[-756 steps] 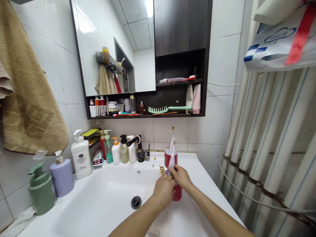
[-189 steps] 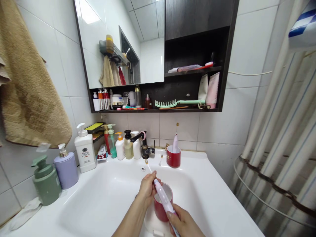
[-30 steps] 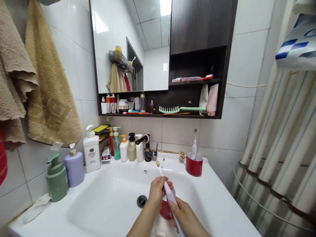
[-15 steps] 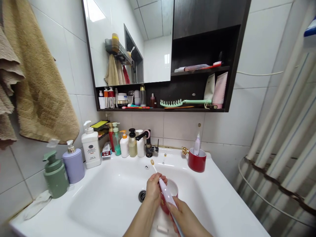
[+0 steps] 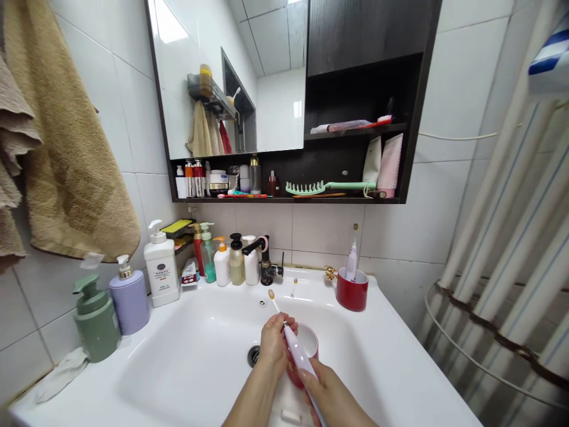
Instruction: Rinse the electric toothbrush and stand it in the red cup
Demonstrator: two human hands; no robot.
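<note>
Over the white sink [image 5: 200, 350], my right hand [image 5: 326, 388] is wrapped round the pale pink handle of an electric toothbrush [image 5: 297, 349]. The brush slants up and away to the left, its yellowish bristle head at the far end. My left hand [image 5: 272, 338] is closed with its fingers round the brush's neck, where the head joins the handle. Below and behind the brush, a red cup with a white inside [image 5: 310, 339] stands in the sink, partly hidden by my hands. A small white piece [image 5: 291, 415] lies near the sink's front.
A black faucet [image 5: 267, 261] rises at the back. On the rear right ledge, a red cup [image 5: 352, 293] holds a pale pink device [image 5: 351, 264]. Several pump bottles [image 5: 222, 264] line the back left. Above hangs a dark mirror cabinet [image 5: 355, 201] with a green hairbrush [image 5: 306, 188].
The view has shifted slightly. Both hands keep nearly the same hold on the toothbrush.
</note>
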